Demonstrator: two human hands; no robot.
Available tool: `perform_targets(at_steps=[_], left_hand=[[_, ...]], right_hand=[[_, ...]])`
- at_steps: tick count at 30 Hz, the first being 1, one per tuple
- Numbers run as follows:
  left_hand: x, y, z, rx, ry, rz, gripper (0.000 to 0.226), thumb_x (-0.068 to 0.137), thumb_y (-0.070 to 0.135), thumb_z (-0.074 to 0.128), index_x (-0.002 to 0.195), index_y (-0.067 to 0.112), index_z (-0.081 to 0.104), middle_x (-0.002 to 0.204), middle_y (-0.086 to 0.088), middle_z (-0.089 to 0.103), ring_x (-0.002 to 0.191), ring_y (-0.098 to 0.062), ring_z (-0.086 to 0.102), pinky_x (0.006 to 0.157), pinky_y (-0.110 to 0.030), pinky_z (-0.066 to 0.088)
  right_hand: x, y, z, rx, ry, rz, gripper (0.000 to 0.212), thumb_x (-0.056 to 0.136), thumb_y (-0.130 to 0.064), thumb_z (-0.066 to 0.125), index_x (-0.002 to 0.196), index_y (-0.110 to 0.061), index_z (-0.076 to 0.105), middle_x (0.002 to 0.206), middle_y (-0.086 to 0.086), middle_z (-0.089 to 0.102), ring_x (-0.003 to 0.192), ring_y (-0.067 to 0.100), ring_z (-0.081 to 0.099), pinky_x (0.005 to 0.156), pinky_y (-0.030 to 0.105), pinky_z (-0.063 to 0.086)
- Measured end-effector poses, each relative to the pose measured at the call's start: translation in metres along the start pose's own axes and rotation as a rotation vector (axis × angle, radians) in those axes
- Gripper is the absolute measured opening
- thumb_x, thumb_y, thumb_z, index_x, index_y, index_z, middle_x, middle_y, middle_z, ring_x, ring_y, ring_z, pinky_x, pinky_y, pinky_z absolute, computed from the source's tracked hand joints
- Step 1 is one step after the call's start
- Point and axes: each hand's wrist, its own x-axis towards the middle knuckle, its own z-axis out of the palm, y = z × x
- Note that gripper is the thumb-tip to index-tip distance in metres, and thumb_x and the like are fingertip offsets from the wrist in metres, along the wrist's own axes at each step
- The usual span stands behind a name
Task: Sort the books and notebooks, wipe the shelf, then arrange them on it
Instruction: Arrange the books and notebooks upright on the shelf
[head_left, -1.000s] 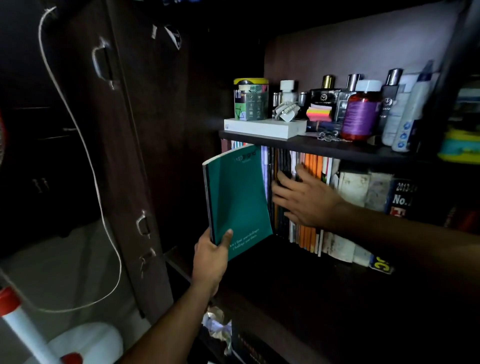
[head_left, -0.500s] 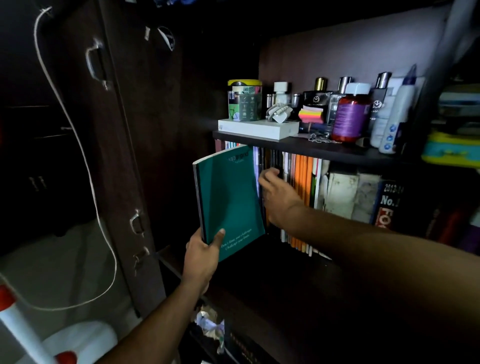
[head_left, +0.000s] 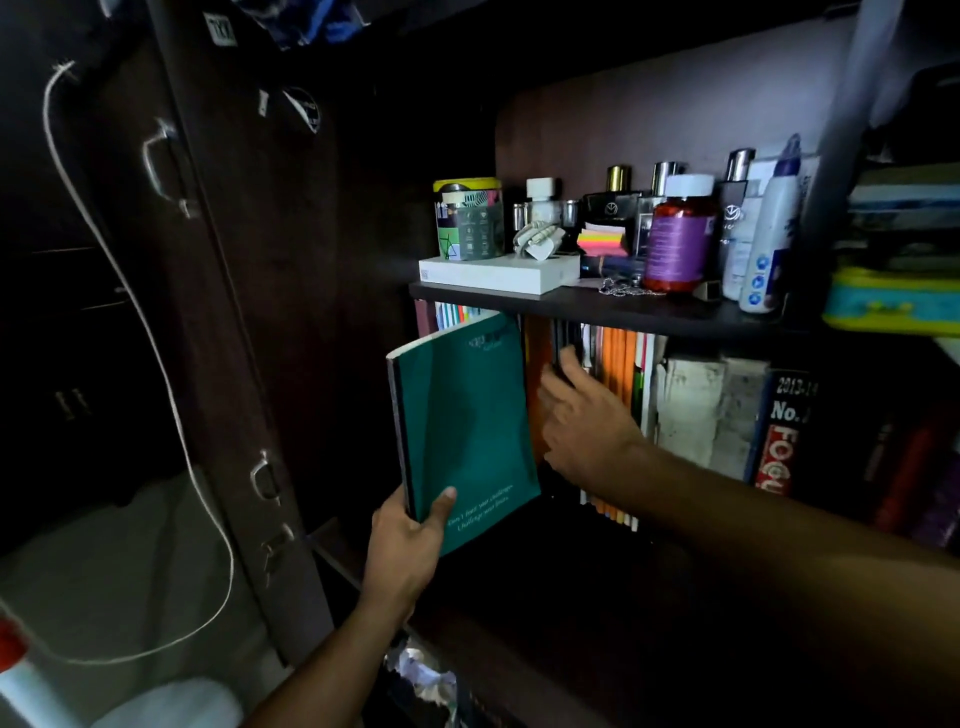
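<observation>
your left hand (head_left: 400, 545) grips the teal notebook (head_left: 467, 431) at its lower spine corner, thumb across the front cover, fingers curled behind; it stands nearly upright, held off the lower shelf (head_left: 571, 545) just in front of the left end of the row of books (head_left: 618, 374). your right hand (head_left: 587, 421) reaches into that row with fingers extended and spread, tips against the dark and orange spines; it grips nothing that shows. judgement: the step in hand is placing or pulling this notebook at the row's left end, and which of the two cannot be told. to do it well, press the row rightward with the flat fingers so a clear slot stays open, keep the notebook vertical, lead with the spine edge, and support its base so the soft cover does not buckle. light is poor; check by touch. containers: the upper shelf (head_left: 597, 312) carries a white flat box (head_left: 498, 275), with a printed yellow-lidded tin (head_left: 467, 218) standing on it, contents hidden; a red bottle with purple label (head_left: 675, 239), contents not legible; a white bottle (head_left: 769, 234); a stack of bright sticky notes (head_left: 602, 241). a teal and yellow tin (head_left: 888, 301) sits far right, closed.
</observation>
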Motion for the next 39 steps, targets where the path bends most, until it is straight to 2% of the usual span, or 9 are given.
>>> perform_targets(at_steps=[3, 7, 12, 17, 24, 27, 31, 35, 39], left_hand=[[-0.005, 0.002, 0.0, 0.085, -0.06, 0.059, 0.017, 0.093, 0.029, 0.071, 0.106, 0.034, 0.062, 0.103, 0.025, 0.067, 0.098, 0.006, 0.065, 0.085, -0.013, 0.052], [-0.003, -0.001, 0.001, 0.132, -0.07, 0.063, 0.021, 0.09, 0.031, 0.074, 0.102, 0.04, 0.06, 0.103, 0.026, 0.066, 0.096, 0.01, 0.064, 0.085, -0.011, 0.052], [0.003, 0.003, 0.004, 0.127, -0.14, -0.009, 0.023, 0.09, 0.032, 0.074, 0.103, 0.038, 0.056, 0.1, 0.028, 0.062, 0.091, 0.014, 0.059, 0.075, -0.002, 0.048], [0.005, 0.002, 0.004, 0.109, -0.161, -0.035, 0.018, 0.09, 0.036, 0.073, 0.102, 0.041, 0.06, 0.107, 0.025, 0.068, 0.1, 0.008, 0.066, 0.086, -0.014, 0.053], [0.017, 0.012, 0.039, 0.471, -0.208, 0.036, 0.045, 0.098, 0.034, 0.066, 0.139, 0.019, 0.057, 0.132, -0.003, 0.066, 0.121, -0.02, 0.062, 0.093, -0.016, 0.043], [0.024, 0.016, 0.077, 0.373, -0.228, 0.069, 0.052, 0.092, 0.021, 0.066, 0.142, 0.016, 0.054, 0.128, -0.003, 0.068, 0.119, -0.02, 0.065, 0.099, -0.028, 0.051], [0.027, 0.006, 0.1, 0.226, -0.151, 0.155, 0.074, 0.075, 0.018, 0.056, 0.147, 0.029, 0.043, 0.12, 0.005, 0.07, 0.106, -0.011, 0.069, 0.095, -0.034, 0.056], [0.029, 0.003, 0.089, 0.156, 0.137, 0.32, 0.044, 0.083, 0.032, 0.062, 0.123, 0.032, 0.045, 0.115, -0.001, 0.055, 0.106, -0.022, 0.058, 0.095, -0.049, 0.051], [0.016, 0.011, 0.09, 0.204, 0.191, 0.522, 0.041, 0.095, 0.017, 0.059, 0.133, 0.027, 0.047, 0.126, 0.008, 0.053, 0.117, 0.001, 0.052, 0.102, -0.018, 0.042]], right_hand=[[-0.013, -0.006, 0.008, 0.137, 0.076, 0.089, 0.071, 0.104, -0.052, 0.025, 0.156, -0.003, 0.025, 0.164, 0.017, 0.026, 0.155, 0.036, 0.008, 0.118, 0.066, -0.014], [-0.008, -0.018, 0.02, 0.454, 0.32, 0.245, 0.068, 0.096, -0.05, 0.029, 0.122, 0.001, 0.066, 0.129, 0.017, 0.063, 0.14, 0.031, 0.041, 0.124, 0.058, -0.007], [0.001, -0.028, 0.03, 0.578, 0.488, 0.328, 0.041, 0.089, -0.037, 0.053, 0.106, -0.003, 0.069, 0.113, 0.015, 0.068, 0.134, 0.029, 0.049, 0.125, 0.056, 0.008], [0.005, -0.057, 0.038, 0.728, 0.559, 0.407, 0.034, 0.081, -0.025, 0.068, 0.111, -0.01, 0.064, 0.12, 0.009, 0.065, 0.146, 0.026, 0.036, 0.124, 0.059, 0.01], [0.003, -0.063, 0.045, 0.75, 0.576, 0.418, 0.033, 0.089, -0.027, 0.055, 0.115, -0.009, 0.063, 0.133, 0.011, 0.06, 0.155, 0.023, 0.02, 0.125, 0.055, 0.004], [0.004, -0.068, 0.049, 0.753, 0.633, 0.424, 0.028, 0.096, -0.019, 0.048, 0.114, -0.005, 0.064, 0.138, 0.015, 0.059, 0.155, 0.024, 0.019, 0.125, 0.054, 0.009], [0.007, -0.072, 0.055, 0.737, 0.722, 0.437, 0.034, 0.104, -0.012, 0.032, 0.111, -0.003, 0.065, 0.136, 0.017, 0.06, 0.154, 0.025, 0.022, 0.125, 0.054, 0.013], [0.005, -0.072, 0.054, 0.772, 0.668, 0.433, 0.026, 0.093, -0.018, 0.053, 0.113, -0.007, 0.065, 0.142, 0.013, 0.057, 0.156, 0.022, 0.017, 0.125, 0.055, 0.01], [0.003, -0.073, 0.052, 0.812, 0.698, 0.433, 0.029, 0.088, -0.02, 0.06, 0.113, -0.007, 0.067, 0.142, 0.011, 0.058, 0.155, 0.022, 0.019, 0.125, 0.053, 0.011]])
